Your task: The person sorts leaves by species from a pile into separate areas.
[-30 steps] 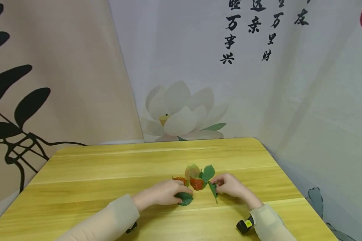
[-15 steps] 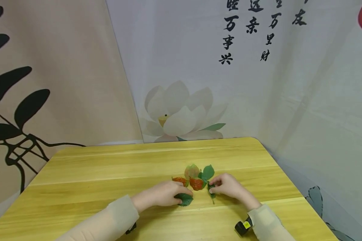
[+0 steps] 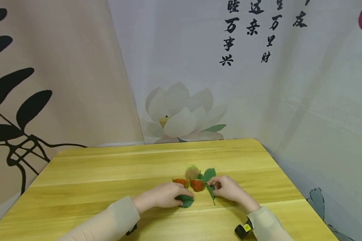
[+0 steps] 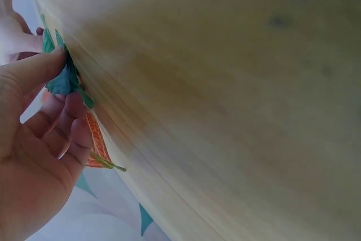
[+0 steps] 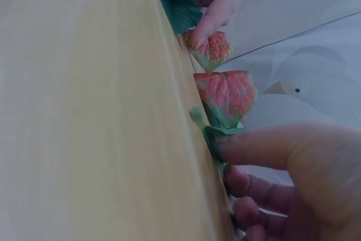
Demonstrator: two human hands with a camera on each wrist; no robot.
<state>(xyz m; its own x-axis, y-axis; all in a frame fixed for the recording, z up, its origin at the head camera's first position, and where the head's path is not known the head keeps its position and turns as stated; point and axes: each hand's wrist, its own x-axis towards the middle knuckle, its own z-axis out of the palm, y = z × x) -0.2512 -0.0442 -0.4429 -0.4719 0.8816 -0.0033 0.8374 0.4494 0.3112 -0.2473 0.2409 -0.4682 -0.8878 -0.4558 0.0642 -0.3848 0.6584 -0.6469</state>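
Beside the cluster of artificial leaves, my left hand pinches a serrated green leaf between thumb and fingers. In the left wrist view the thumb lies over that leaf. My right hand pinches another green leaf, its stem end pointing toward me. Between the hands lie two red-orange leaves, the left one partly behind my left hand. Behind them sit an orange-green leaf and a green leaf. In the right wrist view the right thumb covers part of its leaf.
The leaves lie on a yellow wooden table. A printed cloth hangs behind its far edge. Black wrist cameras sit under both sleeves, the right one with a yellow label.
My right hand has shifted slightly left, bringing its leaf closer to the cluster and turning it a little. My left hand stays in place on its leaf.
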